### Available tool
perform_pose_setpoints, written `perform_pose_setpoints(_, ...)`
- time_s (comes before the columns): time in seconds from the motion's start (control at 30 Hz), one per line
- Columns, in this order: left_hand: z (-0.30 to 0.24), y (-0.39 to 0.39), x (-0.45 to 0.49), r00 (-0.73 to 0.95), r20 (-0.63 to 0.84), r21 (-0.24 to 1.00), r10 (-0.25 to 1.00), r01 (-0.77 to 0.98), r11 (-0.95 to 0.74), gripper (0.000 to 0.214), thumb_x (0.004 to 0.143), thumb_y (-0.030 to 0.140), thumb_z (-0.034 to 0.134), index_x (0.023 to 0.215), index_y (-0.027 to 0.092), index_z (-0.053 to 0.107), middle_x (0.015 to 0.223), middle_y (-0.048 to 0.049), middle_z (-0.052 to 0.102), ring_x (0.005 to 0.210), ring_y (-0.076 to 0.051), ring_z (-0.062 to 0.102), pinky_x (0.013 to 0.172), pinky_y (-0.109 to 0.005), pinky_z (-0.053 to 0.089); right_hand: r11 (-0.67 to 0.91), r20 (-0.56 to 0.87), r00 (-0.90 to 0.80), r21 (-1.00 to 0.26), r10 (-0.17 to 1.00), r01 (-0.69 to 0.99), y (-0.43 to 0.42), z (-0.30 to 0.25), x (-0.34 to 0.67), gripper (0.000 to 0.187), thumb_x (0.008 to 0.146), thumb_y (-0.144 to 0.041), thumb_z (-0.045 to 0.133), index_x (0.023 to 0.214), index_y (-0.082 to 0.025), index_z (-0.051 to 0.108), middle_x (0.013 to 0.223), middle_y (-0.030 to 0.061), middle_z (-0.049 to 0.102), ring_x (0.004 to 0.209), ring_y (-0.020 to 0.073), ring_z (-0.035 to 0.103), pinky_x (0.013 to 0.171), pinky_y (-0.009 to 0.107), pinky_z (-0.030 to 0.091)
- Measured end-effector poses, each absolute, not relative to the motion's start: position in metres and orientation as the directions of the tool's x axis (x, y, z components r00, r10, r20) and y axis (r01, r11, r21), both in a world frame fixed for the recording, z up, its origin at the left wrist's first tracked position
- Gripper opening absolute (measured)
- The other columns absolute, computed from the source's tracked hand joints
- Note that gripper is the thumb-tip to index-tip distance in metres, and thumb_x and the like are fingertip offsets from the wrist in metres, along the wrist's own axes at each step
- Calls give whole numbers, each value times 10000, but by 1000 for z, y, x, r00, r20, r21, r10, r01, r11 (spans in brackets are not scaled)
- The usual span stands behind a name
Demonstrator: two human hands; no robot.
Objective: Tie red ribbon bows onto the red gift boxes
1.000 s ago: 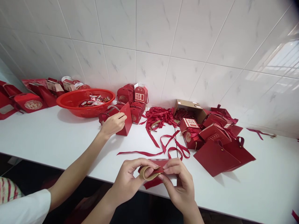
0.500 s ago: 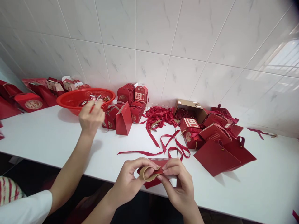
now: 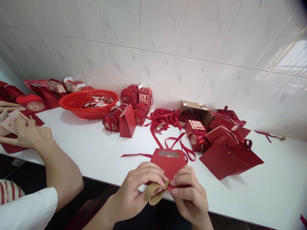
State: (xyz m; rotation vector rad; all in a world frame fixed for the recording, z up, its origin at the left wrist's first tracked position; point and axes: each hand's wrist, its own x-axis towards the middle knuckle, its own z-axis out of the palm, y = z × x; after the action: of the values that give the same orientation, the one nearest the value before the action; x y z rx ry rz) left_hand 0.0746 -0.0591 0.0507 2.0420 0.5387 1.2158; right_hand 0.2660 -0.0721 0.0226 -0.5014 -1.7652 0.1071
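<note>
1. I see the left hand [image 3: 141, 179] gripping a tan strap [image 3: 154, 195] against the red carrier [image 3: 169, 164] — squeezing harder could crease it.
2. The right hand [image 3: 192, 193] pinches the carrier's near edge; contact is partly hidden, so perhaps it could slip.
3. The carrier's above the tabletop's [image 3: 105, 150] front — loosened, it could fall; loose ribbon [image 3: 141, 155] behind might snag.

A white table [image 3: 242, 198] along a wall [image 3: 155, 25] of pale marbled tile.
Grey veins streak the glossy tiles [image 3: 159, 75], with thin grout lines [image 3: 139, 32] between; over to the right, a bright patch of light [image 3: 294, 59] crossed by thin bars gleams off them like a reflected window. Underneath the table's near edge, it's quite dark.
</note>
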Motion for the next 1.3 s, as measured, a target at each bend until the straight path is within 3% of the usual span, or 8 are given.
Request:
perform_pose_setpoints(0.23, 57, -63, 77, 475, 757, 522, 449, -27, -852, 208, 836, 101, 646, 1016, 204, 653, 951, -75, 738, 969, -220, 655, 912, -401, 502, 913, 935, -168, -248, 313, 322, -83, 35, 267, 188, 883, -15, 529, 795, -173, 578, 816, 22, 670, 703, 142, 562, 599, 342, 448)
perform_pose_setpoints(0.47, 59, -68, 77, 425, 814, 446, 397, -18, -895, 156, 861, 139, 637, 1001, 199, 674, 978, -103, 730, 968, -226, 659, 886, -420, 520, 925, 945, -205, -177, 255, 337, -89, 35, 271, 191, 876, -14, 543, 761, -155, 600, 804, 23, 680, 701, 140, 557, 640, 353, 444)
perform_pose_setpoints(0.77, 55, -70, 81, 358, 784, 544, 508, 0, -839, 173, 834, 102, 660, 975, 198, 685, 879, -46, 771, 898, -196, 704, 960, -399, 497, 904, 913, -259, -206, 315, 375, -94, 39, 269, 181, 888, -3, 549, 786, -139, 612, 810, 27, 696, 724, 142, 565, 700, 377, 444)
perform_pose_setpoints(1.03, 54, -69, 83, 422, 710, 636, 564, -38, -771, 184, 796, 107, 672, 933, 221, 717, 857, -80, 738, 886, -234, 669, 815, -397, 546, 881, 897, -184, -324, 402, 343, -85, 36, 269, 221, 810, 39, 554, 846, -178, 566, 789, 30, 635, 687, 152, 545, 600, 337, 452)
perform_pose_setpoints(1.3, 41, -65, 79, 411, 666, 685, 622, -5, -729, 254, 800, 76, 655, 993, 236, 693, 1105, -89, 672, 1060, -236, 616, 933, -394, 506, 840, 854, -130, -449, 504, 305, -80, 30, 262, 260, 815, 31, 542, 888, -217, 514, 844, 37, 653, 722, 175, 582, 615, 351, 465)
